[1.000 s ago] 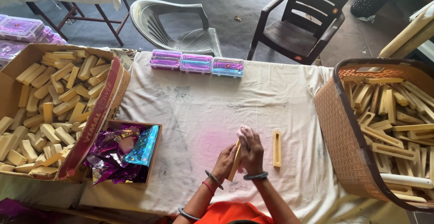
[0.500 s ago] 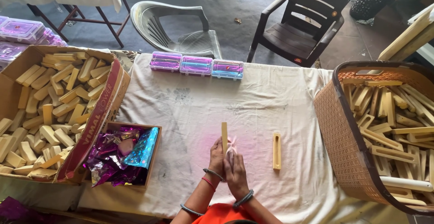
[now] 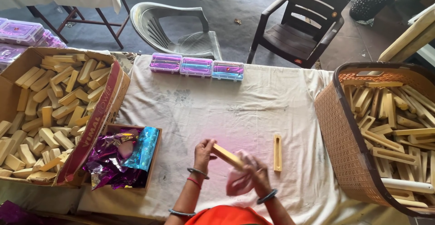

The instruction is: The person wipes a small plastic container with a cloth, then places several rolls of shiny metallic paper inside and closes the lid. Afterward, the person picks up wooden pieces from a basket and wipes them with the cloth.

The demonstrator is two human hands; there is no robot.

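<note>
I hold a yellow block [image 3: 228,156] above the bench [image 3: 217,111]: left hand [image 3: 203,153] fingers clamped on one end, right hand [image 3: 252,176] rubbing it with a pink cloth [image 3: 237,183]. I judge this the wiping step; next I need a steady grip while turning the block.

At my left sits an open brown cardboard box [image 3: 27,70] with a red printed flap [image 3: 97,120], while three small clear purple-tinted cases [image 3: 196,66] line the table's far edge.

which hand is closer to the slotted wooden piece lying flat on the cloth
Right. The right hand is just left of the slotted wooden piece, not touching it. The left hand is farther left, gripping the wooden block.
</note>
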